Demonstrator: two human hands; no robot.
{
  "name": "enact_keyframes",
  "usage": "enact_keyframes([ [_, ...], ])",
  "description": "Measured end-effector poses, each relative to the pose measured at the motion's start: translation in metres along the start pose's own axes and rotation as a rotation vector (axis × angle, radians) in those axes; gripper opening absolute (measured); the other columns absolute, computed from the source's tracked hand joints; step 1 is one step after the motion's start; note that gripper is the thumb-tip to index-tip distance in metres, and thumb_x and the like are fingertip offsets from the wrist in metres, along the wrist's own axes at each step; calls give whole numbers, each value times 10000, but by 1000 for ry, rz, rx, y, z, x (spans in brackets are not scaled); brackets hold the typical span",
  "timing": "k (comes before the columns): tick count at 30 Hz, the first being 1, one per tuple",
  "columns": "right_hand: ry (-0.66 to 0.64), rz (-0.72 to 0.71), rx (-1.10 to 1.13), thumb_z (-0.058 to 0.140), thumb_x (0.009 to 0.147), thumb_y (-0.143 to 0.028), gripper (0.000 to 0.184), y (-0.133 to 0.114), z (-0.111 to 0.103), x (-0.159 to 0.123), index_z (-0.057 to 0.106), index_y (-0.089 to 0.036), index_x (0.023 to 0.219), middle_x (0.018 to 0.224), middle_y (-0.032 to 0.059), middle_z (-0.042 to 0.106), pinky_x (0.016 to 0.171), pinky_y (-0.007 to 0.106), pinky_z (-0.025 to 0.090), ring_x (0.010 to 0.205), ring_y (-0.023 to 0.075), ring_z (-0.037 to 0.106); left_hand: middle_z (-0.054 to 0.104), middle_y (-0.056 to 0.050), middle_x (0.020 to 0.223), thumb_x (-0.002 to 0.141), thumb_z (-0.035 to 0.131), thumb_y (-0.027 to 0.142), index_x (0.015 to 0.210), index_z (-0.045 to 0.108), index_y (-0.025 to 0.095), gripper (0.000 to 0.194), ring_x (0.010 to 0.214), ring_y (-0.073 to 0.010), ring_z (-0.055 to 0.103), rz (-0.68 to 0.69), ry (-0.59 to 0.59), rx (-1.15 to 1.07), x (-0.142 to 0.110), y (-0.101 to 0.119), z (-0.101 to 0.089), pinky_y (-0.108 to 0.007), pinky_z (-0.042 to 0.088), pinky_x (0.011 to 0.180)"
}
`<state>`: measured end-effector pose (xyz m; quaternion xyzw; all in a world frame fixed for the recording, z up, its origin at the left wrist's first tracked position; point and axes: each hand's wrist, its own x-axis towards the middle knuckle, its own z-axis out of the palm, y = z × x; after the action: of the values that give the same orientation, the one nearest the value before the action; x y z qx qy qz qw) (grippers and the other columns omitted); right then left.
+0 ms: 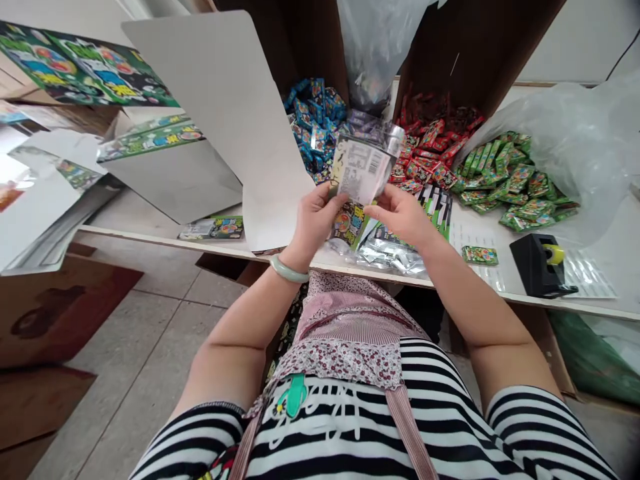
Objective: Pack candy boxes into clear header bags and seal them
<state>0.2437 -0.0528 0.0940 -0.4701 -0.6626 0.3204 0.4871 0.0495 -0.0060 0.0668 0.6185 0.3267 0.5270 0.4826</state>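
Observation:
Between my two hands is a printed plastic pouch (361, 168), its barcode panel facing up and its clear top edge pointing away from me. My left hand (320, 217), with a pale bangle at the wrist, pinches the pouch's left lower side. My right hand (403, 213) has its fingers closed on the right lower side. Beneath them on the table lies a stack of flat pouches (395, 250), partly hidden by my hands. Past the pouch are piles of small wrapped packets: blue packets (315, 117), purple ones partly covered, and red packets (430, 147).
Green packets (515, 173) spill from a clear bag on the right. A tape dispenser (537, 265) and a single green packet (480, 255) sit near the front edge. Open display boxes (170, 170) stand on the left. Cardboard cartons (55, 313) are on the floor.

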Motion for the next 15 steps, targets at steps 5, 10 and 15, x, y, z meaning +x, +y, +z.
enact_keyframes([
  [5,43,274,262,748,697,-638,460,42,4,-13,582,-241,858,794,-4,653,671,325,571,741,185,635,760,-57,994,788,736,568,1003,671,179,449,1013,-257,716,-294,-82,-305,-18,-29,22,-419,589,905],
  [10,-114,481,271,722,725,-579,406,69,2,-53,604,-252,935,859,13,685,622,330,575,786,210,665,727,-75,1158,831,701,557,1408,480,244,693,1037,-241,711,-322,-59,-260,-35,-56,30,-398,589,899],
  [15,136,408,251,750,766,-464,642,74,-4,-74,443,-294,1304,978,27,709,813,399,599,859,224,713,701,-74,1171,933,577,547,1586,136,360,810,987,-232,697,-289,-321,-87,-47,-61,32,-404,590,851],
])
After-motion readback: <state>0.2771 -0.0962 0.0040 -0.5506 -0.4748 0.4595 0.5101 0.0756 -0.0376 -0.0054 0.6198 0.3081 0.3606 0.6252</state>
